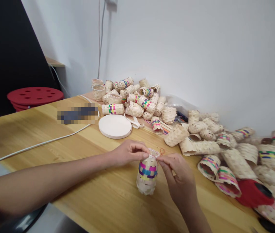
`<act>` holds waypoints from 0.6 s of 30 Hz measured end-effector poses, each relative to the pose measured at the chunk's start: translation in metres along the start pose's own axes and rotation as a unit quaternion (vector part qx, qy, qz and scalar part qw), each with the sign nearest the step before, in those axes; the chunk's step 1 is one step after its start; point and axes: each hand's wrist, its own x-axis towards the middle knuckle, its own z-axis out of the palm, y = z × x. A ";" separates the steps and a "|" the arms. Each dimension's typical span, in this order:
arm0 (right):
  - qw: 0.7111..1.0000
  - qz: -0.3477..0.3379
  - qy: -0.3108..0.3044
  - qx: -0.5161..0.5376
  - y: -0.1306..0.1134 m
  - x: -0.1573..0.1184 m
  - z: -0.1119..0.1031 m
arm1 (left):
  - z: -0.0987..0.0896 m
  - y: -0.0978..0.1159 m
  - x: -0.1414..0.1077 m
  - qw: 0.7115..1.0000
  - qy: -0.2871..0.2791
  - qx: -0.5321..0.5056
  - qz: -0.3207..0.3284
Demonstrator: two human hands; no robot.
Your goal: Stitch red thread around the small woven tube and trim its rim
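Note:
A small woven basket point(147, 174) with pink, blue and purple bands stands upright on the wooden table point(89, 184), its open rim at the top. My left hand point(130, 152) grips the left side of that rim between thumb and fingers. On the rim's right side, my right hand point(178, 170) is closed in a pinch; what its fingertips hold is too small to name. A thin orange-red loop of thread point(162, 151) shows just above the right fingertips, beside the rim.
Many woven baskets point(200, 147) lie piled along the wall. A white coiled roll point(115, 126), a pixelated dark object point(78, 114) and a white cable point(42, 141) lie at left. Beyond are red stools point(35, 96). A red-and-black object point(255, 193) sits at right.

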 end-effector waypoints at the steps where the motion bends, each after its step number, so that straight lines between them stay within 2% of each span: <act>1: 1.000 -0.006 -0.001 -0.004 0.000 0.000 -0.001 | 0.000 0.000 0.000 1.000 0.000 0.000 0.001; 9: 0.993 -0.068 -0.028 -0.091 -0.004 0.001 -0.011 | 0.000 0.004 -0.001 0.999 -0.011 0.029 0.033; 15: 0.997 -0.043 -0.030 -0.060 -0.005 0.002 -0.012 | 0.000 0.009 -0.002 0.997 -0.033 0.050 0.057; 18: 0.995 -0.058 -0.031 -0.078 -0.005 0.002 -0.011 | -0.001 0.008 -0.002 0.996 -0.036 0.062 0.061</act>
